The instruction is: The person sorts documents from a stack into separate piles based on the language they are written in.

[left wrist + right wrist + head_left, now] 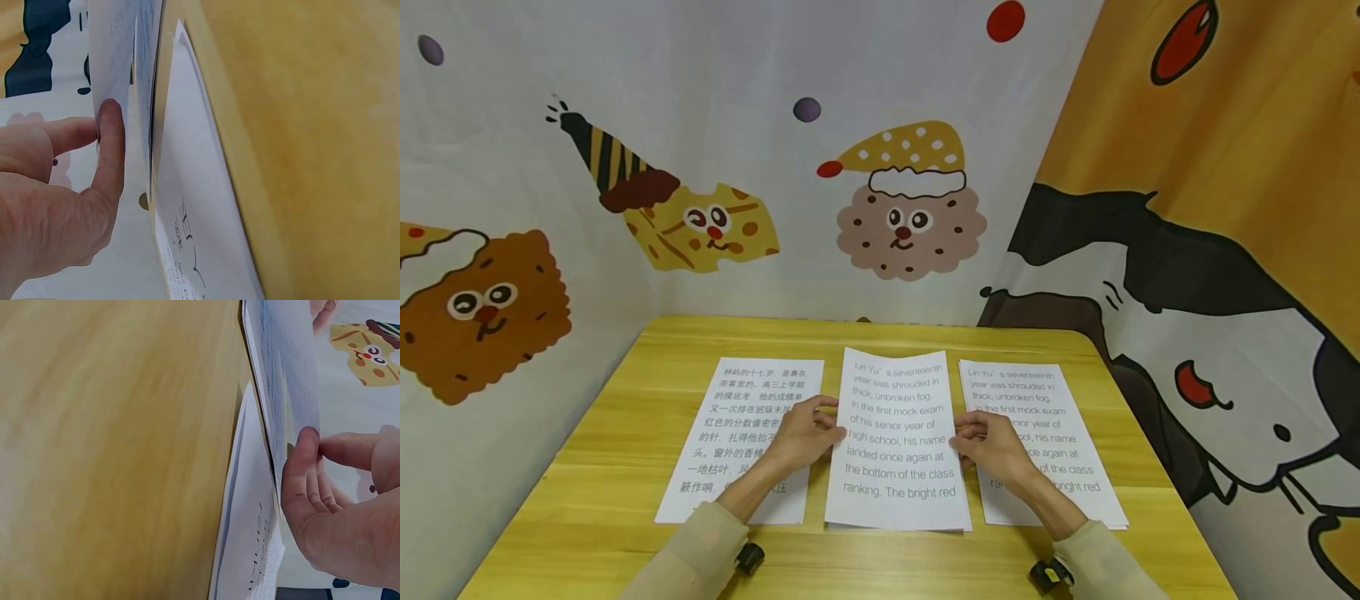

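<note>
A white sheet printed with English text [895, 442] is raised over the middle of the table, its top edge slightly curved. My left hand [805, 433] pinches its left edge between thumb and fingers. On the opposite edge, my right hand [996, 450] has the same kind of pinch. Both wrist views show a gap between the raised sheet [112, 56] and the paper [265, 369] lying under it. Beneath my left forearm lies a stack with Chinese text [730, 471], partly covered. Another English-text stack [1067, 467] lies under my right hand and is partly hidden by it.
The yellow wooden table [895, 562] carries the three groups of paper side by side. Behind it hangs a white cloth with cartoon prints [737, 125], and an orange one [1120, 125] covers the right side. Black devices [749, 558] sit at both wrists.
</note>
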The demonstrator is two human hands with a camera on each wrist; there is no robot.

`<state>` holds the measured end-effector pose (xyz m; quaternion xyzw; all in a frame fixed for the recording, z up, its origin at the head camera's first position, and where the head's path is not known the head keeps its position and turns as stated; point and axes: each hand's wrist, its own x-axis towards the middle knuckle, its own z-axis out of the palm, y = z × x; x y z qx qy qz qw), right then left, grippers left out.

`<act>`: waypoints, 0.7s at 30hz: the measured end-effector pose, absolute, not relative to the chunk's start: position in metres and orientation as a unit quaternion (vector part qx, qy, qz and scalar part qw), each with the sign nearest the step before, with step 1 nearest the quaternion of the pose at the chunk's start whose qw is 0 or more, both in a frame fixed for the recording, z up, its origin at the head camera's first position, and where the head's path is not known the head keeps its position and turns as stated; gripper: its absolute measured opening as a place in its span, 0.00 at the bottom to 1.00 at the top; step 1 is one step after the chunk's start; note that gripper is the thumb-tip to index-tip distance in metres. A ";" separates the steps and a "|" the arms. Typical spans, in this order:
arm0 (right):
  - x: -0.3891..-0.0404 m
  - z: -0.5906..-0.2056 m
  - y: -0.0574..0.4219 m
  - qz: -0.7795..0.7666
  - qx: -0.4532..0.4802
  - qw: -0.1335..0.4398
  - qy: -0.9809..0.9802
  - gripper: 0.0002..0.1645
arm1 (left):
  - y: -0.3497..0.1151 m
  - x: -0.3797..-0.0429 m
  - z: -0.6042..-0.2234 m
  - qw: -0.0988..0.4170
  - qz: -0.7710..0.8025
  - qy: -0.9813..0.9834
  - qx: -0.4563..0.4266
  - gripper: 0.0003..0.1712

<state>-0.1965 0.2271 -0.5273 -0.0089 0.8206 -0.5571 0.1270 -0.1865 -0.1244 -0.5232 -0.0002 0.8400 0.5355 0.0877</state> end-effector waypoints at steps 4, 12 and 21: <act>-0.196 -0.526 0.227 -0.554 -0.005 0.123 0.824 0.20 | -0.127 -0.186 -0.521 0.085 0.542 0.836 0.002 0.33; -0.194 -0.520 0.227 -0.551 -0.003 0.118 0.826 0.19 | -0.129 -0.185 -0.516 0.086 0.561 0.824 -0.002 0.32; -0.193 -0.516 0.226 -0.577 -0.017 0.120 0.808 0.22 | -0.134 -0.180 -0.511 0.067 0.544 0.836 -0.009 0.25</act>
